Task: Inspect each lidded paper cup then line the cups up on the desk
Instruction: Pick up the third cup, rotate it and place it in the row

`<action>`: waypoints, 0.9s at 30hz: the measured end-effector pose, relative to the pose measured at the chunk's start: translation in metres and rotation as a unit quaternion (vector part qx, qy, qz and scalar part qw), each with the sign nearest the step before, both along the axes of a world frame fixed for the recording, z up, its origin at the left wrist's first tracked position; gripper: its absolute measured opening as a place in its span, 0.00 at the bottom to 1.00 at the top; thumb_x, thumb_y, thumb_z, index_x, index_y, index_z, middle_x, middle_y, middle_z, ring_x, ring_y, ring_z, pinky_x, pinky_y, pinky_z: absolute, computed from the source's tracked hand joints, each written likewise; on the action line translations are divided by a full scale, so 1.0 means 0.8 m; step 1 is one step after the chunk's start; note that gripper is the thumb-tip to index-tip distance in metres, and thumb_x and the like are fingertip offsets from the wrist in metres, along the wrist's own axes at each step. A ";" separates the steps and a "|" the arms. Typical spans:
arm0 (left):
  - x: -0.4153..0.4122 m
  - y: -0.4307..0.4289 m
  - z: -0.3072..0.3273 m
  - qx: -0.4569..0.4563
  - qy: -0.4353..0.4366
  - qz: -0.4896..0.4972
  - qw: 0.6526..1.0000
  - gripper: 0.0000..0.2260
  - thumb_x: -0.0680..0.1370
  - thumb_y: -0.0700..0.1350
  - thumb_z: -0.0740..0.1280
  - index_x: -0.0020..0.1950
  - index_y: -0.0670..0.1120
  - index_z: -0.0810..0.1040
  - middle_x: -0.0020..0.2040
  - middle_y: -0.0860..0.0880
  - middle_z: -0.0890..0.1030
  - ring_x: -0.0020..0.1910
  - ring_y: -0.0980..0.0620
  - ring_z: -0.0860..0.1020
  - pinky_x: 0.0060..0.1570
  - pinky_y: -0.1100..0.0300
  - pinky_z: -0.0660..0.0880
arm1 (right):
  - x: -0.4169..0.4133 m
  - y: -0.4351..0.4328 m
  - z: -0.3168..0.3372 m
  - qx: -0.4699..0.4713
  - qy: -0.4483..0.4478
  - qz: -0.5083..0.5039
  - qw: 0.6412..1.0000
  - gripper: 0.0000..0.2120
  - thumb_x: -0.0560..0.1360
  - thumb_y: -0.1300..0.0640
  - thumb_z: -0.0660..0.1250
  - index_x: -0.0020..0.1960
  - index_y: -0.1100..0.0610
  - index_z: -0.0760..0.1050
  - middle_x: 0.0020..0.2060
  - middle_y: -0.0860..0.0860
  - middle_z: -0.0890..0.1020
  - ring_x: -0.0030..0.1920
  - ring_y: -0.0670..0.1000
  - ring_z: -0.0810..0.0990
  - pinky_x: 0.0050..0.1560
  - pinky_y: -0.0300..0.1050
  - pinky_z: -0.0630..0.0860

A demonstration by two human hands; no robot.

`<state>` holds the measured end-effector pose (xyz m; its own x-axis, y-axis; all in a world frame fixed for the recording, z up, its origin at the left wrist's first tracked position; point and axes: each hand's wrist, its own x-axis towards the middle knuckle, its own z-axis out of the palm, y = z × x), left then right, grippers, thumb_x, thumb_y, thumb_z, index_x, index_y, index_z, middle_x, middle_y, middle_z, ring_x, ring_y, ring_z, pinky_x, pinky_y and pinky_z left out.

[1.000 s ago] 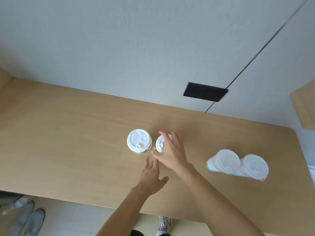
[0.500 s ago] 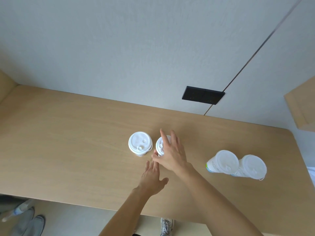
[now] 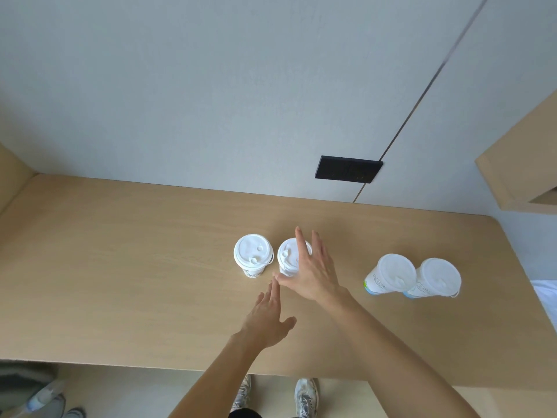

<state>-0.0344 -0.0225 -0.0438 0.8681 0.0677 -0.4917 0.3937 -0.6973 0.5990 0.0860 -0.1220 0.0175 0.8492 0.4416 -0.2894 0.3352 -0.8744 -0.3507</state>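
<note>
Two white lidded paper cups stand upright side by side mid-desk: one (image 3: 252, 255) on the left and a second (image 3: 287, 257) touching it on the right. My right hand (image 3: 312, 274) hovers over the second cup, fingers spread and straight, thumb near the cup's side, hiding its right part. My left hand (image 3: 268, 321) is flat and open just in front of that cup, holding nothing. Two more lidded cups (image 3: 391, 274) (image 3: 437, 278) stand together farther right.
The wooden desk (image 3: 120, 267) runs to a grey wall with a black socket panel (image 3: 348, 169). A wooden shelf unit (image 3: 518, 176) juts out at the upper right. My shoes (image 3: 306, 398) show below the desk's front edge.
My right hand's fingers have straightened and spread off the second cup, which it gripped a second ago. The left hand has barely moved. The view tilted slightly.
</note>
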 end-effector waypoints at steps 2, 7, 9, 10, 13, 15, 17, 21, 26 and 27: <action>-0.002 -0.001 0.005 0.007 -0.005 -0.020 1.000 0.48 0.79 0.57 0.66 0.82 0.46 0.32 0.85 0.47 0.52 0.81 0.43 0.57 0.79 0.50 0.57 | -0.003 -0.005 0.006 0.000 -0.006 -0.012 1.000 0.59 0.70 0.33 0.74 0.85 0.47 0.38 0.83 0.61 0.45 0.83 0.62 0.48 0.80 0.57 0.56; -0.003 -0.015 0.014 0.007 -0.021 -0.072 0.997 0.49 0.79 0.57 0.67 0.81 0.52 0.29 0.84 0.48 0.54 0.78 0.41 0.62 0.75 0.47 0.64 | -0.007 -0.037 0.024 0.002 -0.031 -0.051 0.998 0.58 0.70 0.33 0.74 0.85 0.49 0.41 0.83 0.60 0.47 0.83 0.62 0.48 0.80 0.57 0.55; 0.001 -0.030 0.019 0.002 -0.021 -0.094 0.995 0.48 0.80 0.56 0.66 0.82 0.51 0.31 0.83 0.47 0.57 0.78 0.42 0.62 0.73 0.48 0.66 | -0.003 -0.061 0.031 -0.004 -0.042 -0.063 0.997 0.57 0.70 0.32 0.72 0.85 0.49 0.41 0.83 0.61 0.46 0.83 0.62 0.47 0.81 0.57 0.53; 0.005 -0.039 0.021 0.001 -0.021 -0.103 0.994 0.46 0.80 0.57 0.66 0.82 0.50 0.32 0.83 0.47 0.56 0.79 0.42 0.60 0.74 0.47 0.65 | 0.000 -0.076 0.033 -0.007 -0.047 -0.068 0.997 0.57 0.71 0.32 0.72 0.85 0.49 0.41 0.83 0.61 0.47 0.83 0.62 0.47 0.81 0.57 0.53; 0.022 -0.071 0.025 -0.023 -0.037 -0.113 0.993 0.43 0.81 0.57 0.65 0.83 0.48 0.37 0.85 0.49 0.49 0.83 0.46 0.54 0.78 0.50 0.60 | 0.012 -0.132 0.040 -0.027 -0.049 -0.076 0.996 0.54 0.72 0.33 0.71 0.85 0.51 0.44 0.83 0.62 0.48 0.83 0.62 0.49 0.81 0.58 0.51; 0.038 -0.097 0.028 -0.053 -0.047 -0.097 0.993 0.42 0.81 0.55 0.66 0.84 0.47 0.39 0.85 0.51 0.50 0.83 0.48 0.55 0.77 0.55 0.59 | 0.022 -0.172 0.041 -0.039 -0.051 -0.080 0.995 0.53 0.72 0.35 0.72 0.85 0.52 0.47 0.83 0.60 0.51 0.82 0.61 0.52 0.80 0.58 0.51; 0.056 -0.125 0.032 -0.081 -0.053 -0.066 0.993 0.42 0.81 0.53 0.67 0.84 0.48 0.42 0.85 0.51 0.53 0.82 0.50 0.57 0.75 0.59 0.59 | 0.034 -0.211 0.041 -0.047 -0.044 -0.078 0.995 0.53 0.71 0.37 0.73 0.84 0.51 0.47 0.82 0.57 0.52 0.81 0.60 0.54 0.80 0.58 0.49; 0.094 -0.175 0.028 -0.096 -0.049 -0.013 0.994 0.45 0.78 0.51 0.71 0.84 0.50 0.43 0.84 0.51 0.55 0.81 0.49 0.60 0.72 0.61 0.63 | 0.066 -0.266 0.030 -0.048 -0.006 -0.067 0.997 0.55 0.70 0.37 0.73 0.84 0.50 0.45 0.82 0.54 0.51 0.82 0.57 0.53 0.81 0.62 0.43; 0.139 -0.223 0.011 -0.052 -0.059 0.012 0.997 0.50 0.77 0.48 0.73 0.83 0.45 0.36 0.84 0.50 0.43 0.84 0.47 0.47 0.80 0.53 0.50 | 0.099 -0.281 0.005 -0.026 -0.006 -0.024 0.999 0.53 0.69 0.33 0.70 0.84 0.51 0.48 0.80 0.53 0.58 0.81 0.57 0.57 0.80 0.65 0.43; 0.145 -0.231 0.005 -0.039 -0.061 0.006 0.997 0.50 0.78 0.48 0.73 0.82 0.44 0.35 0.84 0.51 0.41 0.84 0.47 0.45 0.81 0.53 0.47 | 0.102 -0.279 0.001 -0.016 -0.019 -0.019 1.000 0.52 0.69 0.31 0.68 0.84 0.51 0.50 0.79 0.53 0.60 0.80 0.57 0.59 0.80 0.65 0.45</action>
